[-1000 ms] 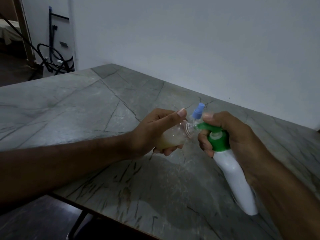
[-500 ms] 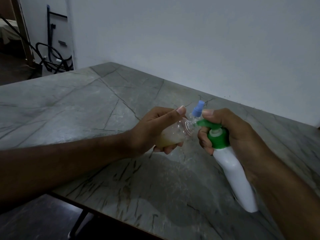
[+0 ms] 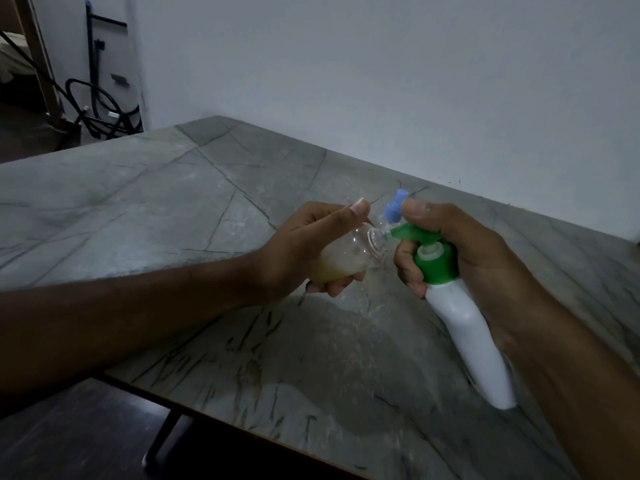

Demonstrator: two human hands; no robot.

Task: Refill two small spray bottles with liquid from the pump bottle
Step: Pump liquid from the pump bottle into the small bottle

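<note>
Two hands, both loaded. Right hand wraps the neck of the white pump bottle, fingers curled under the green collar, a digit on top of the green pump head; whether the head is pressed down or up I cannot tell. Bottle is tilted, base low toward the near right, apparently at or just above the grey stone table. Left hand grips a small clear bottle lying nearly sideways, thumb extended along the top, fingers curled underneath. Its open mouth faces right and sits just beside, maybe touching, the green spout tip. Yellowish liquid pools in the lower part, roughly a third full by my read. Behind the spout, a second small spray bottle with a blue cap stands on the table, mostly hidden by the hands. Step in hand: pumping into the first small bottle, so roughly the early-to-middle part of the job. Next move calls for keeping spout and mouth aligned while stroking the pump; the sideways tilt leaves little margin, so liquid could run out at the mouth as the level climbs. Some pale specks on the table below the mouth could be drips, not certain.
</note>
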